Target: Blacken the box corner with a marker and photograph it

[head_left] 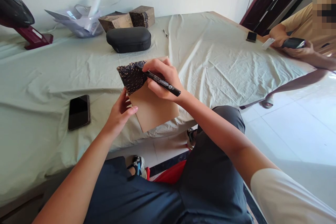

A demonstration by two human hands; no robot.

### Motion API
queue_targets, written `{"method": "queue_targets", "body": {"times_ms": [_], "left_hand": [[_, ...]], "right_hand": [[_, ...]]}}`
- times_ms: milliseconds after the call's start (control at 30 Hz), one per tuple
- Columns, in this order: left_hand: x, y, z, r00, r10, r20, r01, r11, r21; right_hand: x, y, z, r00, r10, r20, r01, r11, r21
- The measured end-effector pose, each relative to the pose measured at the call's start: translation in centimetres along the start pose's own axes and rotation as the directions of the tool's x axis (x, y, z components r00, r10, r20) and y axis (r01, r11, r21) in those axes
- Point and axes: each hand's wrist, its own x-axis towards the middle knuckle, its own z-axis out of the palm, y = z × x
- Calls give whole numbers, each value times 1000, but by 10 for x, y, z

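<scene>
A brown cardboard box [154, 106] rests near the front edge of the cloth-covered table, its upper left part covered with dense black marks. My right hand [164, 77] grips a black marker [164, 83], its tip end at the marked area and partly hidden by the fingers. With thumb and fingers round the box's left edge, my left hand [122, 112] holds it. A black phone [79, 112] lies to the left of that hand.
Behind the box stand a black case [128, 39], patterned cardboard boxes [142, 16], a plastic basket [80, 24] and a dark red fan [35, 36]. A pen [165, 33] lies beyond. At the right, a person [301, 47] holds a dark object near a small black item [251, 36].
</scene>
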Motion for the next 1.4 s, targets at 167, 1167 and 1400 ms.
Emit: {"method": "queue_targets", "body": {"times_ms": [167, 1167, 1400], "left_hand": [[0, -1, -1, 1000, -9, -16, 9, 1000, 17], [-2, -24, -119, 998, 49, -39, -36, 960, 278], [-3, -16, -128, 993, 116, 26, -116, 911, 396]], "right_hand": [[0, -4, -4, 999, 45, 16, -46, 997, 69], [-51, 64, -6, 527, 799, 291, -402, 536, -743], [-55, 82, 10, 587, 764, 267, -417, 569, -709]]}}
